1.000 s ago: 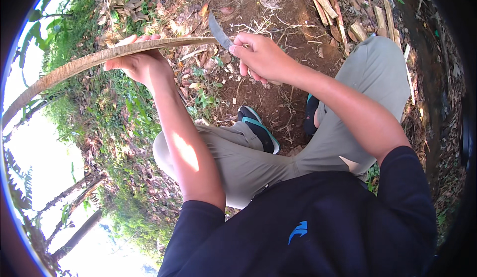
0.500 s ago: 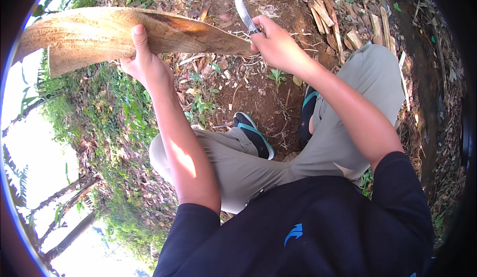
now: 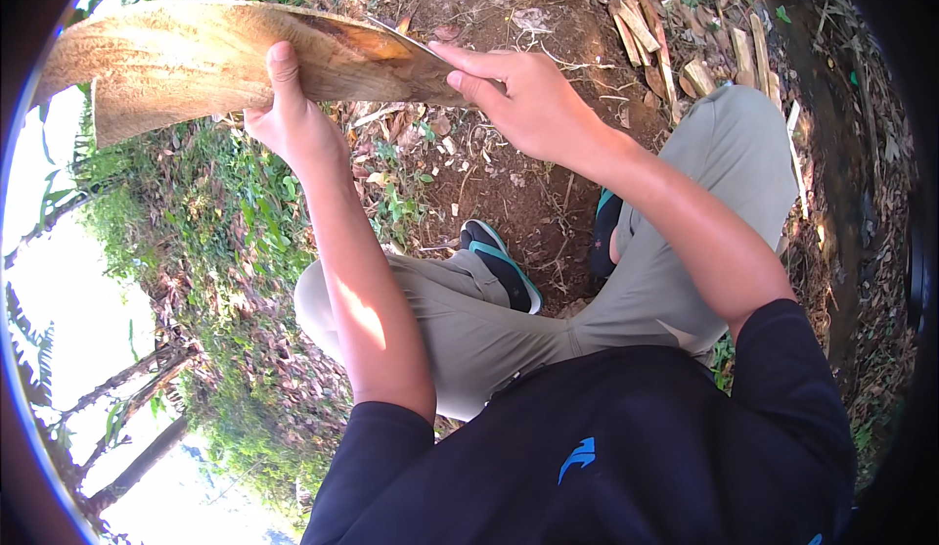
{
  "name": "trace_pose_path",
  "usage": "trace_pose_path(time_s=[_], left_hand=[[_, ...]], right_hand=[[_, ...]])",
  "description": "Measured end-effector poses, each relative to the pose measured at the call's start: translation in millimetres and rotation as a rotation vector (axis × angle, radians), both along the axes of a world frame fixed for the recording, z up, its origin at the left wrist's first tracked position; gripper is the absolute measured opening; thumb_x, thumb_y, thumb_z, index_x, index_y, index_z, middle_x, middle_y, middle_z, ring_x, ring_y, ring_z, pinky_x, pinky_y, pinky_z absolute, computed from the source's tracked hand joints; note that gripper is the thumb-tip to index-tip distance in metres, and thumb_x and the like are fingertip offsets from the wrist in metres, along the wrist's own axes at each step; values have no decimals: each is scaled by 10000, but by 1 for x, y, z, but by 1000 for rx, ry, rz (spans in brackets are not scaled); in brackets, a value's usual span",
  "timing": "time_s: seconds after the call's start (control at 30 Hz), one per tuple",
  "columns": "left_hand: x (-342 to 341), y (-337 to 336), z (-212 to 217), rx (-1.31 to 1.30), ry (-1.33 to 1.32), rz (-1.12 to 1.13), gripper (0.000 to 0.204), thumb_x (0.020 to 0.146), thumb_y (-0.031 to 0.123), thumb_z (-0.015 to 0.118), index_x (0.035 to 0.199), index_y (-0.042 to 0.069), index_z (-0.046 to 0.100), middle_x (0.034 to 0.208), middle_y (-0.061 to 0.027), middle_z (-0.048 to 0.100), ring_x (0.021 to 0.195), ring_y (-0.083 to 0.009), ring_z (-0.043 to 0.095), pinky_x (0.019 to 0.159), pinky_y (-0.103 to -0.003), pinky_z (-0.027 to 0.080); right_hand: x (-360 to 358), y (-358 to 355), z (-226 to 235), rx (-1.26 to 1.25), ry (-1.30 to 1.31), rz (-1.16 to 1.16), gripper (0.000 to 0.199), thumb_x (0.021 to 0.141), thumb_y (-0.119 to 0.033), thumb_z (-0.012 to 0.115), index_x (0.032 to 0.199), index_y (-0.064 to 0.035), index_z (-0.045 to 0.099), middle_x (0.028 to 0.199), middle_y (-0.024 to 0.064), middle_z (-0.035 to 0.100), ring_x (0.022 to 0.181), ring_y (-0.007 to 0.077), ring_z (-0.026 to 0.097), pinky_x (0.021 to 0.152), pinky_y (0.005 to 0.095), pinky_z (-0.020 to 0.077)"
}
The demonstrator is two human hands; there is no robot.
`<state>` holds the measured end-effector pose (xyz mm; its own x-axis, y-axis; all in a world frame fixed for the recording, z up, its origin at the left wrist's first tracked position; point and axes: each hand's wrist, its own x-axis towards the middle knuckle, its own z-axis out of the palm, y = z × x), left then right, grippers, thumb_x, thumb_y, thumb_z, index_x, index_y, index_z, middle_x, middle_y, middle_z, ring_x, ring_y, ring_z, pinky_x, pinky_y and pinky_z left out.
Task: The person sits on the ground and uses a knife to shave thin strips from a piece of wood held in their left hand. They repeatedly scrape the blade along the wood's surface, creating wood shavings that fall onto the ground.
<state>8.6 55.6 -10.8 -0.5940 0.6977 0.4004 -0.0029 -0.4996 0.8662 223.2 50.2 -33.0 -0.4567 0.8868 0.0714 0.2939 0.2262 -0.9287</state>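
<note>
My left hand (image 3: pixel 298 114) grips a long, flat wooden board (image 3: pixel 196 61) by its near edge, thumb on the face towards me and fingers hidden behind it. The board is pale brown with a darker orange patch towards its right part. At its right end, my right hand (image 3: pixel 533 105) is closed round a knife (image 3: pixel 403 37). The thin blade lies along the board's far edge, pointing left; the handle is hidden in the hand. The forefinger is stretched along towards the blade.
Split wood pieces (image 3: pixel 636 26) lie on the ground at the upper right, with more sticks (image 3: pixel 743 56) beside my right knee. Brown soil, dry leaves and small wood chips spread below the hands. My shoes (image 3: pixel 499 266) rest on the soil. Green plants (image 3: pixel 264 222) grow at the left.
My right hand has swung the knife leftward, from upright beyond the board's right end to flat along its far edge. The board has shifted slightly upward; my left hand keeps its grip.
</note>
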Motion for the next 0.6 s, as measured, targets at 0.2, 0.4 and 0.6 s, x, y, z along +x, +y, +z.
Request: trace_pose_path(time_s=[0.2,0.4,0.6], left_hand=[[19,-2,5,-18,-7,91,605,835,274,785,1233,-59,475,1175,-152,594,1017,-216,620,930,-343,511],[35,-5,10,-77,9,118,644,815,280,804,1218,-96,471,1161,-161,598,1006,-216,623,920,-340,518],[43,-4,14,-21,128,110,325,799,112,802,1028,-70,661,980,-96,692,859,-150,647,847,-292,497]], right_hand=[[-4,-7,-7,27,-44,-79,374,966,-178,557,1337,-132,571,905,205,680,693,166,596,736,322,490],[-3,1,20,3,-95,-70,357,964,-161,527,1309,-97,589,813,181,674,545,176,555,586,321,492],[16,14,73,-309,-152,-7,350,916,-99,526,1235,20,611,956,211,707,686,330,691,687,390,563]])
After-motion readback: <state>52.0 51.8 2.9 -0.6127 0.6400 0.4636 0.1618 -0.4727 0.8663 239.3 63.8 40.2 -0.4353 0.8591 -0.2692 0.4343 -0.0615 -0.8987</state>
